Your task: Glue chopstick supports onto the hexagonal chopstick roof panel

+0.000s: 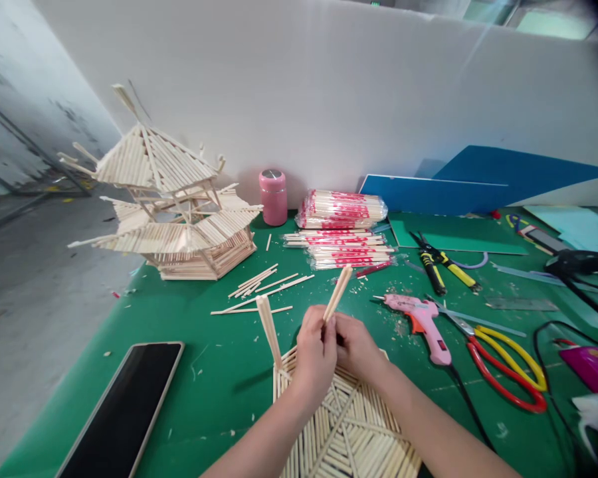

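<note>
Wooden sticks [339, 291] stand upright in a small bundle between my two hands. My left hand [315, 348] is closed round the bundle's lower part, its thumb pressed against the sticks. My right hand [359, 345] touches it from the right, fingers bent; their tips are hidden behind my left hand. Below both hands lies a flat panel of glued sticks [346, 431] with ribs meeting near its middle. Another stick bundle [269, 332] rises from the panel's left corner, leaning slightly left.
A stick-built pavilion [199, 245] stands at the back left, beside a pink flask [274, 198]. Wrapped sticks [346, 211] lie behind. To the right are a pink glue gun [421, 318], scissors [503, 365] and pliers [441, 262]. A phone [124, 411] lies front left.
</note>
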A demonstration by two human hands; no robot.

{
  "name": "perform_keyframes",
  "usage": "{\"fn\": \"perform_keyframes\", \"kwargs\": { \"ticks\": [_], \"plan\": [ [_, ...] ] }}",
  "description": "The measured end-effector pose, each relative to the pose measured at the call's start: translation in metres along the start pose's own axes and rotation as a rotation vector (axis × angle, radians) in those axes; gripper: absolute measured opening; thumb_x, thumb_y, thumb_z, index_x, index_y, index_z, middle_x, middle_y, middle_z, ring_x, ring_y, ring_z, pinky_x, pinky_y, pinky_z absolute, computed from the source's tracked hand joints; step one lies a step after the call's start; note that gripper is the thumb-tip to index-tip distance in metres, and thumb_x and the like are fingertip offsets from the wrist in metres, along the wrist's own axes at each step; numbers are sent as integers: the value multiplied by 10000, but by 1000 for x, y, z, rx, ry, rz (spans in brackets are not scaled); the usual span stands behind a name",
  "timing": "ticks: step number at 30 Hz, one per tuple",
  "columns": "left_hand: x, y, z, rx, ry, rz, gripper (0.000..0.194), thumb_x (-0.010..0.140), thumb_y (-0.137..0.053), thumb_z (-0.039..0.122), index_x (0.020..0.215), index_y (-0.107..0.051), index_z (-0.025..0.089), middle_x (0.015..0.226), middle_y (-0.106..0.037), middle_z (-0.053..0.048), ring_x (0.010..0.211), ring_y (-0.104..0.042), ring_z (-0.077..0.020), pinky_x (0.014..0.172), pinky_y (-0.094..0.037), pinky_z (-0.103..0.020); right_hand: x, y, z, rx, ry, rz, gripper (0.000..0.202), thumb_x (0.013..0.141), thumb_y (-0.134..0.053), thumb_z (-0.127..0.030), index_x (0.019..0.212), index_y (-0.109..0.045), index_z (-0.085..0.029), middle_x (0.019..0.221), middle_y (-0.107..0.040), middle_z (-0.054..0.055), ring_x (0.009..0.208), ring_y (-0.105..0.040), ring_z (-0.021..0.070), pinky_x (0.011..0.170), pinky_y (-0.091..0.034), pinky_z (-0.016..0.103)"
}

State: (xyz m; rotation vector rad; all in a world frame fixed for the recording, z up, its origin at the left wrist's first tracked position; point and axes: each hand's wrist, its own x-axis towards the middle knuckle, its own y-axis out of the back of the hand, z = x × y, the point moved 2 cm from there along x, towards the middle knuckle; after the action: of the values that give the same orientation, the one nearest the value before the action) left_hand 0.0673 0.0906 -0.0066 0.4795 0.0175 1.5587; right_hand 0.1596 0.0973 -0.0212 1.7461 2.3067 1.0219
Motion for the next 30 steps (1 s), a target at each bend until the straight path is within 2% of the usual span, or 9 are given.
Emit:
{"fn": "perform_keyframes", "kwargs": {
  "ticks": [21, 30],
  "plan": [
    [-1, -1, -2, -22, 30, -3, 141, 830, -384, 124, 787, -509, 175, 799, -528, -40, 773, -508, -160, 724, -402, -279, 1, 0, -2, 7, 0, 14, 143, 767, -448, -137, 755, -585, -175, 731, -595, 46, 668, -532, 151, 611, -426, 244],
    [0, 1, 4, -24, 50, 26, 91, 797, -419, 134, 799, -501, 173, 765, -527, -30, 716, -517, -160, 677, -418, -280, 3, 2, -9, -7, 39, 48, 112, 743, -463, -120, 724, -560, -173, 716, -594, 35, 666, -542, 141, 609, -425, 225]
  ]
}}
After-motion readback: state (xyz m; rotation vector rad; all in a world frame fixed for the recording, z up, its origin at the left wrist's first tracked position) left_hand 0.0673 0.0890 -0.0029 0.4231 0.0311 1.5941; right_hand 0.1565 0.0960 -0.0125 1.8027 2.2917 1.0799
